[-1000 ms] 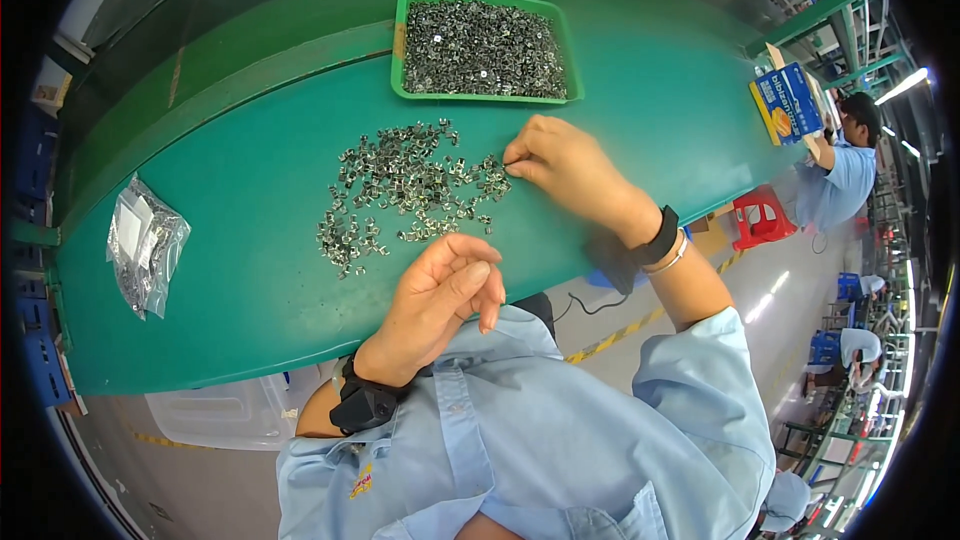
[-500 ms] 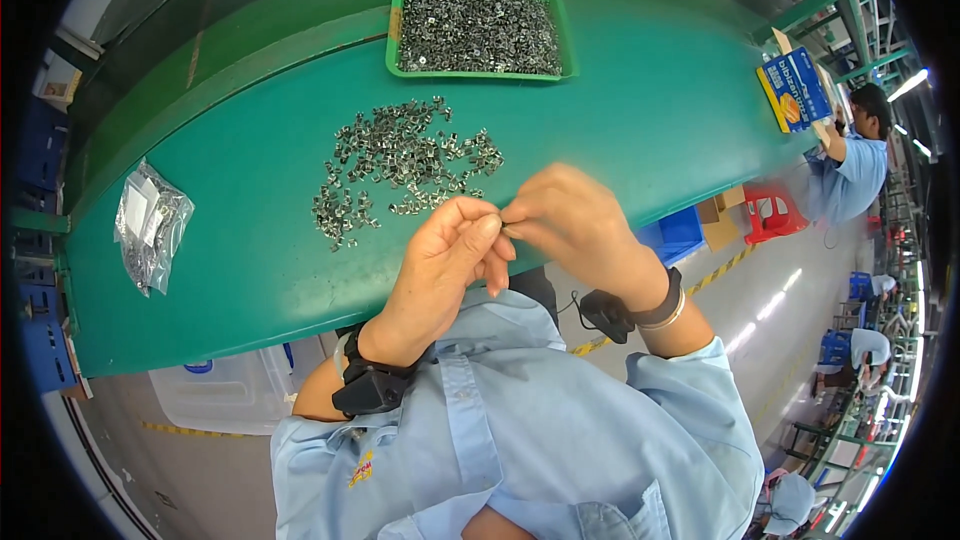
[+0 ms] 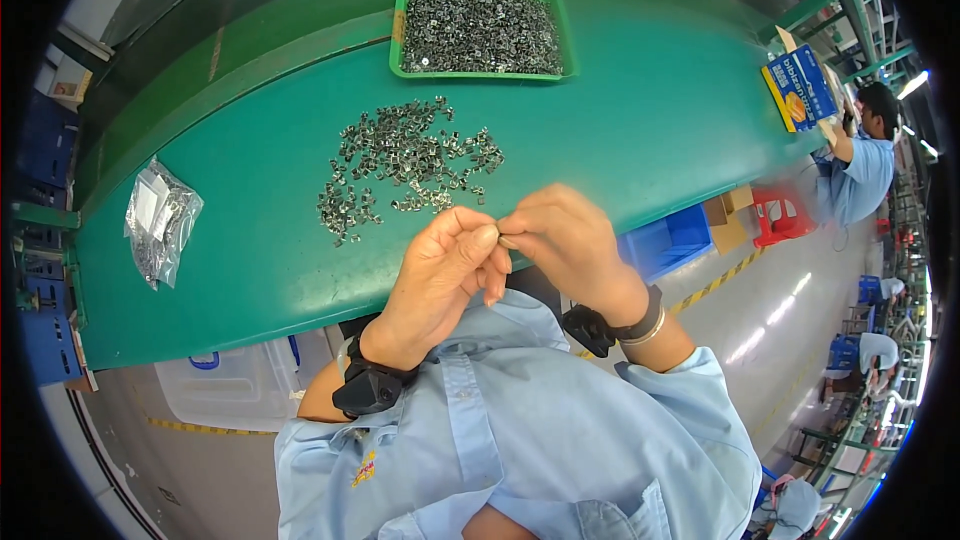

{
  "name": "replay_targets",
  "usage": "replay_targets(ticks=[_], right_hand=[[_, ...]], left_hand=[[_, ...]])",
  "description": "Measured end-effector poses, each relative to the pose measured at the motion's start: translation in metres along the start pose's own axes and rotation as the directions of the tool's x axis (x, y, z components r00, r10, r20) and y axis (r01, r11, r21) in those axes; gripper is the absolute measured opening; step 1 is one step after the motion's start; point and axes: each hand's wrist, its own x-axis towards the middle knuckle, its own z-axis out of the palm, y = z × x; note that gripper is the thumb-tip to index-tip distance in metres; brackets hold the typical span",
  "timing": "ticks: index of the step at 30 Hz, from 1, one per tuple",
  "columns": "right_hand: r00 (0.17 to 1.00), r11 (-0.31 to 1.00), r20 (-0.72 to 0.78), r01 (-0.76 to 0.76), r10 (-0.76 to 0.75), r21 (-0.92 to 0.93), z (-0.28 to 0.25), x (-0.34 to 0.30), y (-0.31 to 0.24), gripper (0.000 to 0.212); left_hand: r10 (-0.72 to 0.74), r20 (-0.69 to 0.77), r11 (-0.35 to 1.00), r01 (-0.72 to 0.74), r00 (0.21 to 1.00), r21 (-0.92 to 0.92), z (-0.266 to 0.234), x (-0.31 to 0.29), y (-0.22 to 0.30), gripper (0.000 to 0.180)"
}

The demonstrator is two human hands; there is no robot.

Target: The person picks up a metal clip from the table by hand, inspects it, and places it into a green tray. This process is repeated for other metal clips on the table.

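Observation:
My left hand (image 3: 446,265) and my right hand (image 3: 566,243) meet fingertip to fingertip over the near edge of the green table. Thumb and forefinger of each are pinched together on a tiny dark piece that the fingers mostly cover, so its kind cannot be made out. Just beyond them lies a loose pile of small shiny metal clips (image 3: 400,155), spread over the green tabletop (image 3: 260,250). At the far side stands a green tray (image 3: 573,62) filled with many small metal parts of similar look.
A clear plastic bag (image 3: 163,225) of metal parts lies at the left. To the right are a blue and yellow box (image 3: 800,90), a blue bin (image 3: 680,243), a red stool (image 3: 780,216) and a co-worker in blue (image 3: 865,175). A clear lidded tub (image 3: 215,390) sits under the table.
My right hand has shifted slightly toward me and to the left, its wrist lower. Both hands stay pinched together at the fingertips. The whole view has turned a little.

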Motion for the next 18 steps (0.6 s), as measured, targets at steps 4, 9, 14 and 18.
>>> replay_targets(ticks=[4, 9, 14, 18], right_hand=[[0.999, 1.000, -0.042, 0.009, -0.008, 0.028, 0.002, -0.005, -0.001, 0.021], [0.995, 0.991, -0.088, -0.038, 0.049, 0.125, 0.004, -0.012, -0.009, 0.023], [0.991, 0.976, -0.101, -0.066, 0.088, 0.207, 0.004, -0.018, -0.006, 0.025], [0.995, 0.994, -0.093, -0.018, 0.029, 0.110, 0.001, -0.020, 0.001, 0.024]], left_hand=[[-0.004, 0.009, 1.000, 0.004, 1.000, -0.010, -0.002, 0.000, -0.001, 0.016], [-0.004, 0.107, 0.995, 0.015, 0.994, -0.102, -0.003, 0.003, -0.006, 0.014], [0.013, 0.116, 0.997, -0.004, 0.993, -0.081, 0.002, 0.006, -0.010, 0.015], [-0.012, 0.046, 0.999, 0.011, 0.999, 0.041, 0.004, 0.007, -0.007, 0.014]])
